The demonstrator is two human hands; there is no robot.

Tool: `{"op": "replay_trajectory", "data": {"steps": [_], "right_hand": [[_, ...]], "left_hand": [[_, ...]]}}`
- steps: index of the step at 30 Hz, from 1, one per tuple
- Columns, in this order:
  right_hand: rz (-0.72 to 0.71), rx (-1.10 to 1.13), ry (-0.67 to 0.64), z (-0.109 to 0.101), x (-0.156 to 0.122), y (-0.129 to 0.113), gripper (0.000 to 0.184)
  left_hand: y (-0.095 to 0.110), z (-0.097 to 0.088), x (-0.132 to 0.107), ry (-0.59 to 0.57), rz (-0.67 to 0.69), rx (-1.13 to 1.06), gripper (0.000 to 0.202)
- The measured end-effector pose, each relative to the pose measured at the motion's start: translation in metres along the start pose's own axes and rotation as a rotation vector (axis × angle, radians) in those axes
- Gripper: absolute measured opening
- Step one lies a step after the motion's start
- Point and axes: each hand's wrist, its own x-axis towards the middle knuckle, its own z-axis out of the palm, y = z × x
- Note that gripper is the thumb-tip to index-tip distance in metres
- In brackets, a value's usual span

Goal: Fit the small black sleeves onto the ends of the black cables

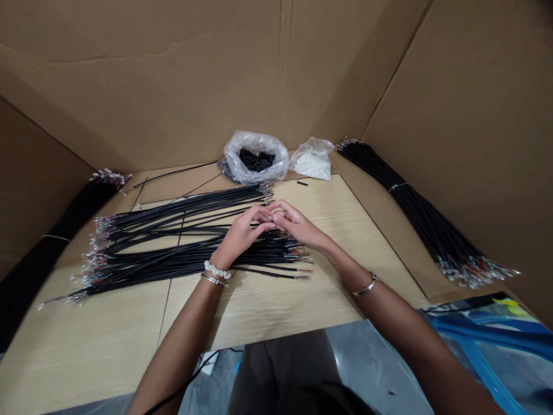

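Observation:
My left hand [242, 233] and my right hand [296, 222] meet fingertip to fingertip above a spread of black cables [173, 242] lying on the light wooden table [276, 294]. Both hands have their fingers pinched together around a small pale thing [276, 213] held between them; it is too small to name. The cables have coloured wire ends showing at both sides. A bracelet and a white scrunchie sit on my left wrist, a bangle on my right.
A clear bag of small black parts [256, 158] and a bag of white parts [311, 161] stand at the back. More black cable bundles lie at the right [423, 219] and left [47, 248]. Cardboard walls [173, 75] enclose the table. Blue plastic [488, 340] lies at lower right.

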Motion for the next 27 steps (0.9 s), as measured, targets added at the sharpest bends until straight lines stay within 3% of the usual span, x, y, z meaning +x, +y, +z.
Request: {"op": "replay_trajectory", "data": {"steps": [4,9,12,17,23,27], "right_hand": [[0.012,0.055,0.037,-0.006,0.004,0.007,0.039],[0.106,0.048,0.081,-0.009,0.006,0.011,0.037],[0.109,-0.096,0.128,-0.008,0.003,0.009,0.033],[-0.022,-0.361,0.14,-0.011,0.0,0.002,0.029],[-0.024,-0.468,0.041,-0.012,0.001,0.005,0.035],[-0.022,-0.513,0.064,-0.014,0.0,0.004,0.032]], "left_hand": [[-0.002,-0.009,0.0,-0.079,-0.045,-0.006,0.047],[-0.011,-0.021,0.002,-0.197,-0.143,0.072,0.038],[-0.013,-0.024,0.002,-0.179,-0.166,0.101,0.035],[-0.01,-0.023,0.002,-0.151,-0.154,0.109,0.032],[-0.01,-0.02,0.001,-0.191,-0.138,0.144,0.032],[-0.008,-0.02,0.001,-0.2,-0.177,0.159,0.031]]}}
